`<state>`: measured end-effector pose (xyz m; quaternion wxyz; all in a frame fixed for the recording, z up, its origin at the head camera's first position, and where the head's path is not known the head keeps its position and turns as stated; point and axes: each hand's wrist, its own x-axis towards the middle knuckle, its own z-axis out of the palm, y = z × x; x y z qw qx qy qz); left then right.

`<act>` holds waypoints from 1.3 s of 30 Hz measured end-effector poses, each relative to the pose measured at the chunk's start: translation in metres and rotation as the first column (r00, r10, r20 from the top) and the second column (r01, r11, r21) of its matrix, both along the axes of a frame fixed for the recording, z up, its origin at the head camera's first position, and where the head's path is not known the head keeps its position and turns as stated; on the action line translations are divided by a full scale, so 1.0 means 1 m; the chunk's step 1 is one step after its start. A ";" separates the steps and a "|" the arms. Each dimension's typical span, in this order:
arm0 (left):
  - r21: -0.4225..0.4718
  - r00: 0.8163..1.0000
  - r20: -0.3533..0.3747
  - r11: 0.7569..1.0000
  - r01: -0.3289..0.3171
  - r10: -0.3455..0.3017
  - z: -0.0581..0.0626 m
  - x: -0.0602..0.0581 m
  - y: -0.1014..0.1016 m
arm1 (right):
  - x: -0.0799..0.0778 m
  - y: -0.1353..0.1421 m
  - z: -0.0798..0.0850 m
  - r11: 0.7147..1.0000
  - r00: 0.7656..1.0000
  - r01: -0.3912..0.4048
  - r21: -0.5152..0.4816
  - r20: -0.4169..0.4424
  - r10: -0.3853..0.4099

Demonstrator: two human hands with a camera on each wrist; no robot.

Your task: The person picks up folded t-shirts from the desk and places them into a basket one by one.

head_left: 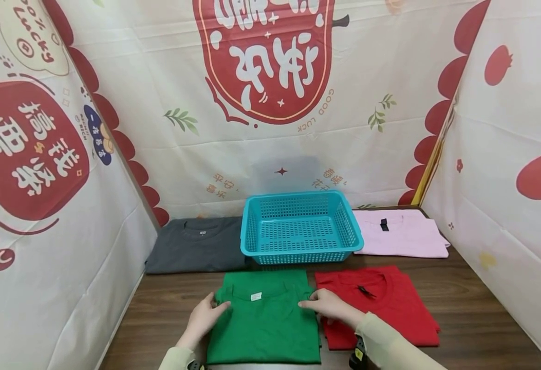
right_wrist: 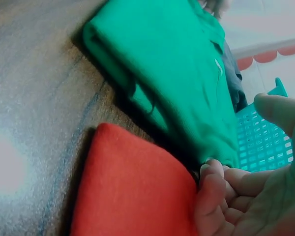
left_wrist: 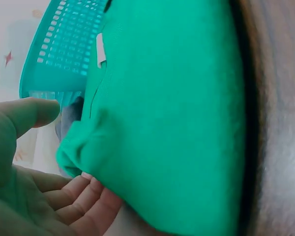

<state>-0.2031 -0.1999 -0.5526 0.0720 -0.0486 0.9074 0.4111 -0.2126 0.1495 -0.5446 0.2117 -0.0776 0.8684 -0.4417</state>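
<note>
A folded green T-shirt (head_left: pixel 263 329) with a white neck label lies flat at the front middle of the table. My left hand (head_left: pixel 204 316) is at its left shoulder. In the left wrist view the fingertips (left_wrist: pixel 91 189) touch the shirt's edge and the thumb stands apart from the cloth. At the right shoulder is my right hand (head_left: pixel 332 307); in the right wrist view its bent fingertips (right_wrist: pixel 211 169) touch the green edge, with the thumb raised away. A folded red T-shirt (head_left: pixel 376 308) lies beside the green one, partly under my right hand and forearm.
Behind the green T-shirt stands a blue plastic basket (head_left: pixel 248 231) with nothing in it. A folded dark grey T-shirt (head_left: pixel 193 252) lies to its left and a folded pink T-shirt (head_left: pixel 399 239) to its right. Printed cloth walls (head_left: pixel 288 149) enclose the wooden table (head_left: pixel 145 318).
</note>
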 end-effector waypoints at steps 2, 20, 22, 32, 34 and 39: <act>0.103 1.000 0.028 0.995 -0.018 0.015 -0.004 -0.002 -0.002 | 0.000 0.000 0.000 1.000 1.000 -0.001 -0.011 0.005 0.001; 0.250 0.990 0.068 0.962 0.106 -0.127 -0.002 -0.009 -0.009 | 0.000 -0.006 0.007 0.970 0.970 0.167 -0.178 0.207 -0.129; 0.251 0.988 0.059 0.960 0.127 -0.146 -0.002 -0.009 -0.009 | 0.001 -0.006 0.006 0.965 0.966 0.161 -0.207 0.235 -0.111; 0.377 0.967 0.093 0.907 0.187 -0.238 -0.002 -0.007 -0.009 | 0.003 -0.007 0.003 0.944 0.955 0.156 -0.292 0.290 -0.069; 0.387 0.967 0.096 0.904 0.182 -0.236 -0.002 -0.007 -0.009 | 0.003 -0.007 0.001 0.939 0.953 0.160 -0.304 0.295 -0.067; 0.411 0.971 0.102 0.898 0.158 -0.217 -0.004 -0.007 -0.012 | 0.002 -0.006 -0.002 0.926 0.948 0.184 -0.329 0.307 -0.079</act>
